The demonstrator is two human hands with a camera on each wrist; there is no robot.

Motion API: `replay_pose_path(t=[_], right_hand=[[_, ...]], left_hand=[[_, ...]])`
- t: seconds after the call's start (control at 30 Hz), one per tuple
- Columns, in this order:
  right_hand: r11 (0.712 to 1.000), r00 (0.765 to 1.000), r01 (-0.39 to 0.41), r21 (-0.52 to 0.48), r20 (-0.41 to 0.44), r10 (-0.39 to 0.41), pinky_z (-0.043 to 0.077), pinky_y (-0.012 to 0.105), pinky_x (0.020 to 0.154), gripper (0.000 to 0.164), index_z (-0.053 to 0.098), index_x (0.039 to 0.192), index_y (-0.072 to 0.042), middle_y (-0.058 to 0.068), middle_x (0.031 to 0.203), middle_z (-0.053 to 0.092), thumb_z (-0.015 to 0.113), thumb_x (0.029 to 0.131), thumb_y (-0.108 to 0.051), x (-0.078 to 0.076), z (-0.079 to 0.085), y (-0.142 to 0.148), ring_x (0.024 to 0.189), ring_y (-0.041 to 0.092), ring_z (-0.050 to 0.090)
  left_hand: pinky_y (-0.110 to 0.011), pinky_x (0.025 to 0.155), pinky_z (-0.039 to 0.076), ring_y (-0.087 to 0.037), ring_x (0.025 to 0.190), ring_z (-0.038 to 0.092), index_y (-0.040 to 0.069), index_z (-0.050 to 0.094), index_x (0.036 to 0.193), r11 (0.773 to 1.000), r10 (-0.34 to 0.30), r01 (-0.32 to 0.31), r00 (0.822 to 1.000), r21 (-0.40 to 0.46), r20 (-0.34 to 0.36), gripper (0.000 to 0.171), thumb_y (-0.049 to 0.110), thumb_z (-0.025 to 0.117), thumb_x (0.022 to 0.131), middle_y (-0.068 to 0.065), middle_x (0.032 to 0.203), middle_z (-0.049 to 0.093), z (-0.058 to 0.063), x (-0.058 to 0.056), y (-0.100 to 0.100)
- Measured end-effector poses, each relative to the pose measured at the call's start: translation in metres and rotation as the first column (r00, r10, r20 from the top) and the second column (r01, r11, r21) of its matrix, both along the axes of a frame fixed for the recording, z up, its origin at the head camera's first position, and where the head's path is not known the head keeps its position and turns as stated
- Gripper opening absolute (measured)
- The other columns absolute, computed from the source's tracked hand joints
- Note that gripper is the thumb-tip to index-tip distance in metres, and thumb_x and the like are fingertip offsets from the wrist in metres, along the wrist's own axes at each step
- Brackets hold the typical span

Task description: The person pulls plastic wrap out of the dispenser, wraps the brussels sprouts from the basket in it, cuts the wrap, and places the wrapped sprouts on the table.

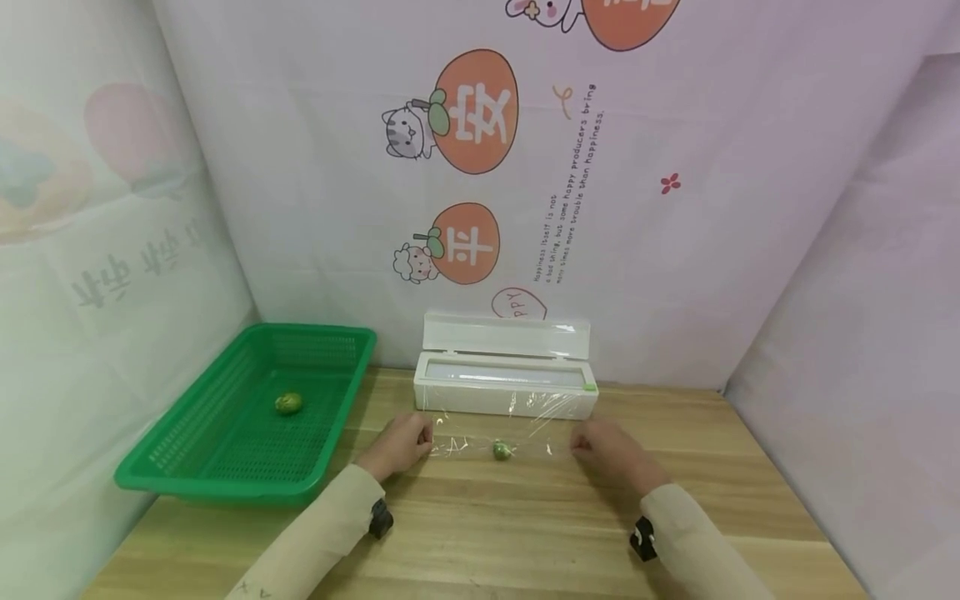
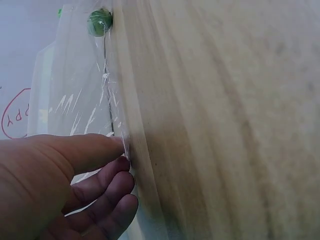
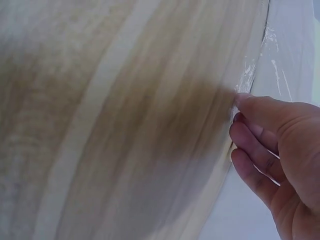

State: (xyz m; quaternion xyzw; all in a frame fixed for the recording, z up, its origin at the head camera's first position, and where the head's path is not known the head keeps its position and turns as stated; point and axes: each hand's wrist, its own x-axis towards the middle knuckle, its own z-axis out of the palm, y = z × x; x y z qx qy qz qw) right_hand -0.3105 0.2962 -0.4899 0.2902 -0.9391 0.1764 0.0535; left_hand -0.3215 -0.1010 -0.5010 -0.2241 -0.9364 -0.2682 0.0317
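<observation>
The film (image 1: 498,427) spread across the lower centre of the head view, its long axis running left to right and its free edge facing the bottom of the frame. It reached down from the front of the box (image 1: 504,401), whose long side also ran left to right with a slight slope down to the right; the lid (image 1: 504,337) stood raised behind it, towards the top. The film was clear and thin, marked by white glints and fine creases, so the box's front wall showed through it.

The left hand (image 1: 403,442) pinched the film's left corner between thumb and forefinger, the other fingers (image 2: 107,207) loosely curled and showing at the lower left of the left wrist view. The right hand (image 1: 611,451) pinched the right corner, its thumb and forefinger closed together at the right of the right wrist view.

A green ball (image 1: 502,450), round and glossy, sat by the film's near edge between the hands; whether the film touched it could not be told. The box was white, with a bright green tab (image 1: 589,387) at its right end.

At the left of the head view stood a green basket (image 1: 217,487) with a yellowish-green ball (image 1: 288,403) inside, its right rim near the left sleeve (image 1: 318,525). The wood-grained worktop (image 1: 510,533) filled the lower frame, below a printed cloth (image 1: 637,225).
</observation>
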Motion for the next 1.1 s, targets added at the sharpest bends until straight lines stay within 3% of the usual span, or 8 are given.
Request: replay_pose_path(t=[0.3, 0.43, 0.6, 0.8, 0.93, 1.1], right_hand=[[0.996, 0.994, 0.094, -0.014, 0.064, -0.093, 0.057, 0.031, 0.075, 0.008, 0.073, 0.088, -0.01, 0.0, 0.086, 0.07, 0.079, 0.089, -0.005, 0.002, 0.001, 0.013, 0.082, 0.011, 0.062], [0.995, 0.992, 0.099, -0.025, 0.082, -0.097, 0.058, 0.031, 0.076, 0.008, 0.072, 0.088, -0.009, 0.001, 0.087, 0.071, 0.078, 0.089, -0.003, 0.001, 0.003, 0.019, 0.083, 0.012, 0.064], [0.996, 0.992, 0.093, -0.016, 0.089, -0.091, 0.057, 0.031, 0.072, 0.013, 0.071, 0.083, -0.012, -0.003, 0.081, 0.07, 0.075, 0.09, -0.003, 0.004, 0.016, 0.017, 0.077, 0.009, 0.062], [1.0, 1.0, -0.008, 0.023, 0.027, 0.008, 0.063, 0.035, 0.078, 0.005, 0.076, 0.093, -0.006, 0.004, 0.088, 0.076, 0.077, 0.091, -0.002, 0.009, 0.036, -0.005, 0.081, 0.015, 0.07], [0.996, 0.997, -0.071, 0.058, -0.002, 0.072, 0.064, 0.034, 0.081, 0.015, 0.076, 0.104, -0.002, 0.009, 0.098, 0.078, 0.08, 0.089, -0.004, 0.006, 0.032, -0.027, 0.087, 0.018, 0.073], [0.989, 0.991, -0.134, 0.07, 0.028, 0.132, 0.064, 0.032, 0.082, 0.018, 0.077, 0.106, -0.002, 0.01, 0.1, 0.079, 0.081, 0.089, -0.004, 0.005, 0.031, -0.056, 0.089, 0.019, 0.073]], left_hand=[[-0.03, 0.068, 0.056, -0.011, 0.071, 0.059, 0.009, 0.072, 0.075, 0.999, -0.025, 0.023, 0.999, -0.039, -0.033, 0.017, -0.001, 0.08, 0.087, 0.0, 0.074, 0.07, 0.003, -0.001, -0.002], [-0.033, 0.07, 0.058, -0.013, 0.073, 0.062, 0.006, 0.075, 0.076, 0.997, -0.069, 0.067, 0.995, -0.036, -0.067, 0.015, -0.005, 0.078, 0.086, -0.002, 0.076, 0.072, 0.007, 0.002, -0.006], [-0.039, 0.079, 0.061, -0.018, 0.082, 0.069, 0.005, 0.077, 0.086, 0.997, -0.064, 0.06, 0.995, -0.05, -0.076, 0.005, 0.001, 0.078, 0.09, -0.004, 0.086, 0.076, 0.014, 0.005, -0.008], [-0.041, 0.082, 0.061, -0.018, 0.087, 0.068, 0.002, 0.078, 0.099, 0.996, -0.078, 0.075, 0.995, -0.049, -0.066, 0.007, 0.005, 0.075, 0.092, -0.007, 0.093, 0.077, 0.025, 0.008, 0.003], [-0.04, 0.085, 0.062, -0.021, 0.09, 0.07, 0.001, 0.078, 0.102, 0.984, -0.171, 0.167, 0.983, -0.063, -0.065, 0.011, 0.006, 0.075, 0.093, -0.009, 0.097, 0.078, 0.033, 0.015, 0.025], [-0.033, 0.088, 0.063, -0.022, 0.095, 0.074, 0.002, 0.077, 0.108, 0.961, -0.265, 0.255, 0.96, -0.11, -0.091, 0.018, 0.012, 0.08, 0.093, -0.011, 0.105, 0.08, 0.031, 0.02, 0.054]])
